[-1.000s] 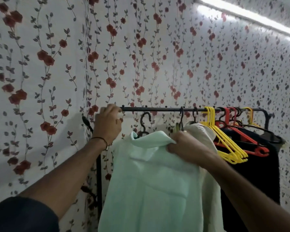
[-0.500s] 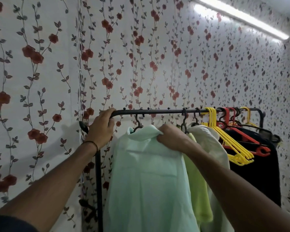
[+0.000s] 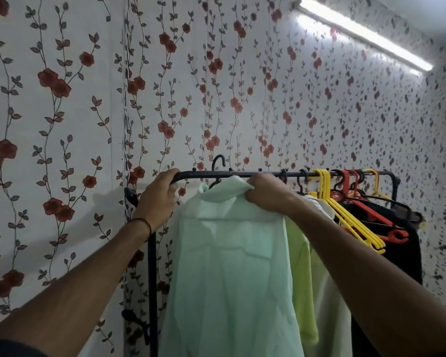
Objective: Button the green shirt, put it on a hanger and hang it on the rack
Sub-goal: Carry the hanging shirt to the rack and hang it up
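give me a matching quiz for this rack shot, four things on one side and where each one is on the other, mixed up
1 left hand
2 right hand
3 black hook
4 yellow hangers

a sticks up above the bar
b grips the shirt at its collar
c grips the bar's left end
d hang on the bar, right of the shirt

Pairs: 1-c, 2-b, 3-a, 4-d

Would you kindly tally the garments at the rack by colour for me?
Mint green shirt: 1
Lime green garment: 1
Cream garment: 1
Black garment: 1
Total: 4
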